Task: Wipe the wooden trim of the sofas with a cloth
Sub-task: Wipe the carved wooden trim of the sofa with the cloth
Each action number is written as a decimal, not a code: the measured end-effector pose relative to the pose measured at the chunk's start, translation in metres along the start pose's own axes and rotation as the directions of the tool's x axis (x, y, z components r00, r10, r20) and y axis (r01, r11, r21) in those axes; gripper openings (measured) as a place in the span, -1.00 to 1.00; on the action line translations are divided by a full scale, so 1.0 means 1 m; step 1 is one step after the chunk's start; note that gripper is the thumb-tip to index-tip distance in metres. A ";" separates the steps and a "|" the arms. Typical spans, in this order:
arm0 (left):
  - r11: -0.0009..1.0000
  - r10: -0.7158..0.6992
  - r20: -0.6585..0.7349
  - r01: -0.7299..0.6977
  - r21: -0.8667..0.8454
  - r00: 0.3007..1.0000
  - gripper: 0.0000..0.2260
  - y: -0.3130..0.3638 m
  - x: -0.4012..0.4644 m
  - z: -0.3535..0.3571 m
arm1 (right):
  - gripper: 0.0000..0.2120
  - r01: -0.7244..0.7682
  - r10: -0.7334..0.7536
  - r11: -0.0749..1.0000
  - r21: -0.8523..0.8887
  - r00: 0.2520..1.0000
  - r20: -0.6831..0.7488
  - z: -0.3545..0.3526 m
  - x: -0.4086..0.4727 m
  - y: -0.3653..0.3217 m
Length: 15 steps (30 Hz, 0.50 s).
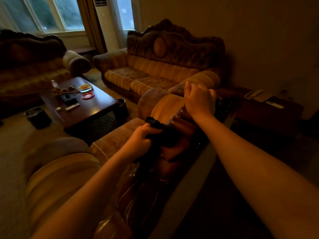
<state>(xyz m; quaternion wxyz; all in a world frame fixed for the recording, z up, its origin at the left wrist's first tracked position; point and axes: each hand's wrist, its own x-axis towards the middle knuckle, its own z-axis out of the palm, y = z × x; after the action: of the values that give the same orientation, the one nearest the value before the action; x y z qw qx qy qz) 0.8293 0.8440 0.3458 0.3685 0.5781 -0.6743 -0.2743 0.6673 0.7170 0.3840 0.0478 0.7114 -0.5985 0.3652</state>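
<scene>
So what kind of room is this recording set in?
Most likely a living room or lounge. A carved-back sofa stands along the wall, a low coffee table holds a remote and small items, and a standing air conditioner sits between the windows.

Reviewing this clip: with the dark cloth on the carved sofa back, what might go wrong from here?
1. The dark cloth, gripped by the left hand, could snag on the glossy carved wooden trim.
2. The room is dim, so missed patches on the trim may go unnoticed.
3. The right hand braces on the trim's top end; it may leave fresh smudges on the polished wood.
</scene>
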 end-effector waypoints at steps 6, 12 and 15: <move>0.983 -0.090 0.013 0.087 0.165 0.996 -0.59 0.003 -0.035 -0.014 | -0.54 0.261 -0.241 0.943 0.207 0.963 -0.117 -0.006 -0.045 -0.012; 0.965 -0.223 0.037 0.215 0.152 0.974 -0.54 -0.013 -0.041 -0.012 | -0.54 0.227 -0.240 0.844 0.486 0.970 -0.036 -0.021 -0.101 -0.027; 0.954 -0.293 0.126 0.298 -0.019 0.948 -0.61 -0.024 -0.010 -0.002 | -0.53 0.186 -0.203 0.830 0.525 0.979 -0.025 -0.028 -0.097 -0.029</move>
<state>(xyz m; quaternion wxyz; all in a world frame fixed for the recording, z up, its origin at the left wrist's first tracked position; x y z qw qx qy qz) 0.8458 0.8495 0.3259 0.2926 0.6477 -0.5960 -0.3738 0.6786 0.8179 0.3590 -0.1209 0.7600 -0.4014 0.4966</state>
